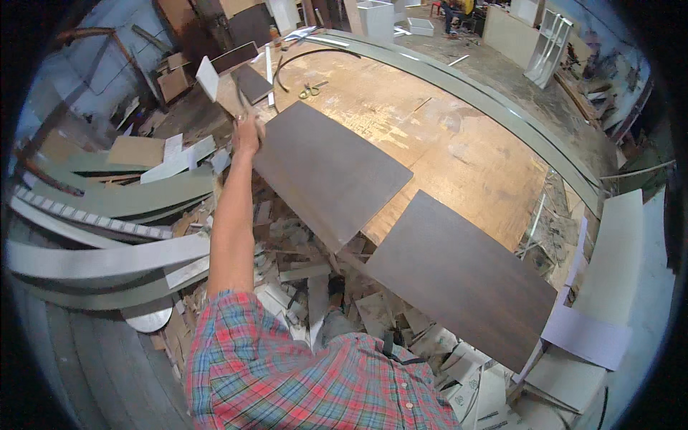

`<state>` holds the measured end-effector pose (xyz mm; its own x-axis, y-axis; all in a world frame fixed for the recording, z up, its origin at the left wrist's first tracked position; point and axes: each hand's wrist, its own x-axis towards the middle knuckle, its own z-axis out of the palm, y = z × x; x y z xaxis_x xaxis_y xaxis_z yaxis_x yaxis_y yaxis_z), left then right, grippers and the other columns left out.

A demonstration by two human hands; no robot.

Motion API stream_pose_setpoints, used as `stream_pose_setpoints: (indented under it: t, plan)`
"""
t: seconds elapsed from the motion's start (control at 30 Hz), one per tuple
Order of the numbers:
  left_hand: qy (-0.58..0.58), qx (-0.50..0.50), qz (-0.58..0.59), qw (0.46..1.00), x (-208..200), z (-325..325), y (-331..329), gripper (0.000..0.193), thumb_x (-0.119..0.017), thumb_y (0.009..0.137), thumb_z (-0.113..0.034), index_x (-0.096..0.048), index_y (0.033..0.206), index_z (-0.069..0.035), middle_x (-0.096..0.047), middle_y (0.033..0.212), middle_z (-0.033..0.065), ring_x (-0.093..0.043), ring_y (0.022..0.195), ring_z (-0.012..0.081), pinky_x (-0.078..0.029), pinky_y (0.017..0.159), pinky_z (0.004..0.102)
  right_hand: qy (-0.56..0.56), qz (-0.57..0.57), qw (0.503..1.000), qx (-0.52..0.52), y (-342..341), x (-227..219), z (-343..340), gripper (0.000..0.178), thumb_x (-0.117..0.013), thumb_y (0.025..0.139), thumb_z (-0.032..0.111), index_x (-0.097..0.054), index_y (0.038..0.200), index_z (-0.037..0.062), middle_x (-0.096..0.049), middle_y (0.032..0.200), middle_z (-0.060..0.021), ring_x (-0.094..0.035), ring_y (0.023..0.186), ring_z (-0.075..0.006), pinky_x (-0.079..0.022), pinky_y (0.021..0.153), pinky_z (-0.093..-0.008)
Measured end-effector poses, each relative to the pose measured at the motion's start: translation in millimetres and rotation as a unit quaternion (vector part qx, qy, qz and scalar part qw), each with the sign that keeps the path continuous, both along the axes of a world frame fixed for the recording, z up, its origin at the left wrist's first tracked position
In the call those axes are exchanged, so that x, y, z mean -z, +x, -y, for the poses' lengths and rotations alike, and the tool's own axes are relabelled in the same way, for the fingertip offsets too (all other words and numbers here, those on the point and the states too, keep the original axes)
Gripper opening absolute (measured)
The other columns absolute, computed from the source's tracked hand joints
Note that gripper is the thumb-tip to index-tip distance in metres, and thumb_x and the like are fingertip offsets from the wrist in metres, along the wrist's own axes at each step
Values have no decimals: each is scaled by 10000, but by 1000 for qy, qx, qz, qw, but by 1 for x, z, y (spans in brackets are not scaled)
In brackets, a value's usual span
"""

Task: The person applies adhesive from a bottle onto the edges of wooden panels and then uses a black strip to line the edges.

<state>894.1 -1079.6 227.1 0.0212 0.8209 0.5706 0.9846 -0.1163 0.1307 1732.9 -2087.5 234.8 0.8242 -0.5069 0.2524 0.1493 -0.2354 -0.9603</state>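
My left hand point(247, 135) is stretched out to the table's left edge, beside the far-left corner of a dark brown board point(333, 172). Its fingers look closed, and a thin dark shape rises from them, too blurred to name. A second dark brown board point(466, 279) lies to the right, jutting over the table's near edge. Past my hand is a smaller dark panel point(252, 84). Gold-handled scissors point(309, 91) lie close by, inside the bend of a black curved strip point(285, 70). My right hand is out of view.
The worn wooden table point(459, 154) has a long grey-green strip point(459, 75) along its far side. Offcuts point(380, 312) litter the floor near my legs. Curved white panels point(107, 258) are piled at left; pale boards point(609, 265) lean at right. A person point(459, 14) is far back.
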Motion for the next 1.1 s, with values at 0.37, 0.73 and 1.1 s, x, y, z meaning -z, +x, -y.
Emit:
stream_pose_setpoints:
  t: [0.37, 0.73, 1.1]
  plan:
    - [-196, 74, -9, 978, 100, -246, -12, 568, -661, 777, -129, -478, 1312, -75, -599, 1156, 240, -598, 1057, 416, -512, 869, 486, -288, 48, 957, -9, -199, 22, -39, 89, -619, 833, 73, -598, 898, 15, -536, 720, -46, -456, 540, -172, -341, 478, -332]
    - [-193, 454, 383, 781, 96, 90, 139, 540, -691, 761, -97, -542, 1269, 9, -539, 1273, 174, -498, 1223, 333, -376, 1057, 435, 495, -67, 866, 33, -459, 90, -454, 328, -541, 914, 427, -422, 748, 171, -322, 529, 49, -296, 426, -99, -222, 412, -270]
    - [-446, 784, -227, 367, 132, 272, 296, 434, -574, 916, -370, -546, 1260, -107, -660, 866, 246, -626, 829, 449, -490, 736, 539, 477, -42, 876, -58, -488, 115, -533, 177, -564, 926, 288, -474, 919, 135, -474, 631, 7, -466, 485, -133, -386, 464, -301]
